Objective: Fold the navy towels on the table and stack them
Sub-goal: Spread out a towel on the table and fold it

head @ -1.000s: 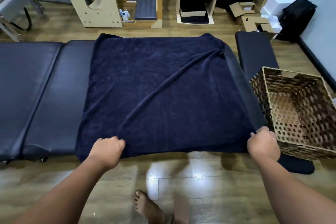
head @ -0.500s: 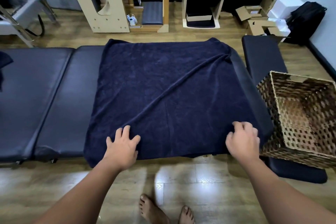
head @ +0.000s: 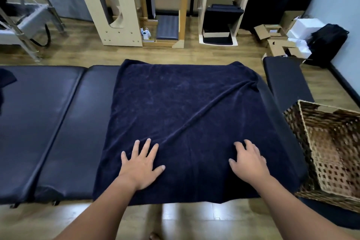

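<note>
A large navy towel (head: 185, 107) lies spread across the dark padded table (head: 48, 113), with a long diagonal crease running from its far right corner toward the near middle. My left hand (head: 141, 163) lies flat on the towel near its front edge, fingers spread. My right hand (head: 248, 160) rests on the towel to the right, fingers straight and slightly apart. Another piece of navy cloth (head: 5, 84) shows at the far left edge of the table.
A woven wicker basket (head: 329, 154) stands at the table's right end. A dark padded section (head: 284, 82) sits beyond it. Wooden furniture (head: 111, 9), cardboard boxes (head: 272, 39) and a black bag (head: 327, 43) line the far floor.
Both hands let go of the towel's near corners, opened flat and slid forward and inward onto the towel. The view moved closer over the table.
</note>
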{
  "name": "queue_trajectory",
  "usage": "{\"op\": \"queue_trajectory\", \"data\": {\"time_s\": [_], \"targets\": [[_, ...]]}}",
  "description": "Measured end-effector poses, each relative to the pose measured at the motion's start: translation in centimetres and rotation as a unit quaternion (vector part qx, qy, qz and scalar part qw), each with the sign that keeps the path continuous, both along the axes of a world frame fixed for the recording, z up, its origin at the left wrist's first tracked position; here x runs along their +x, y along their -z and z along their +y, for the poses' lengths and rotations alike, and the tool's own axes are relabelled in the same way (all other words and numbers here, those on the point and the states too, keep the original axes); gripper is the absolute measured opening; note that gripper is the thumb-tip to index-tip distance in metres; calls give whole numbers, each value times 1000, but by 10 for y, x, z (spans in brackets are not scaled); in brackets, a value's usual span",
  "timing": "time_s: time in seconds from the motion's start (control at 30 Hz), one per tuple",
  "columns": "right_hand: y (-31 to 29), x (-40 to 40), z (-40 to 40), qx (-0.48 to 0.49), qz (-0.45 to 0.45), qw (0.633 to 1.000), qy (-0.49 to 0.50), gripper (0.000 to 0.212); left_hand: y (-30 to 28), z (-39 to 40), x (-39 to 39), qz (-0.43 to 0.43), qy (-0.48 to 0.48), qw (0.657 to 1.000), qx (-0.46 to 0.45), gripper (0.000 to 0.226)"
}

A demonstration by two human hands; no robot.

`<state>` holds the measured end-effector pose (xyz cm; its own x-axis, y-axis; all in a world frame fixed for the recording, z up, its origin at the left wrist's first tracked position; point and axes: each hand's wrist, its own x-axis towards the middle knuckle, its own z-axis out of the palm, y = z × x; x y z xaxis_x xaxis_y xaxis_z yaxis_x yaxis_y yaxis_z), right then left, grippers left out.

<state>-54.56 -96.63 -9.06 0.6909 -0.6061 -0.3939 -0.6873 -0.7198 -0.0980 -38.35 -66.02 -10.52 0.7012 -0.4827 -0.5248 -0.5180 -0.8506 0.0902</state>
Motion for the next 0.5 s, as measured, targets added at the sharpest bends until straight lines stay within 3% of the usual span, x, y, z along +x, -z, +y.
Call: {"op": "queue_trajectory", "data": {"time_s": [0.23, 0.5], "targets": [[-2, 50, -4, 43, 6, 998, -50, 69, -2, -45, 45, 29, 21, 999, 17, 71], [4, 142, -48, 60, -37, 990, -119, 69, 3, -103, 95, 12, -39, 998, 42, 74]]}}
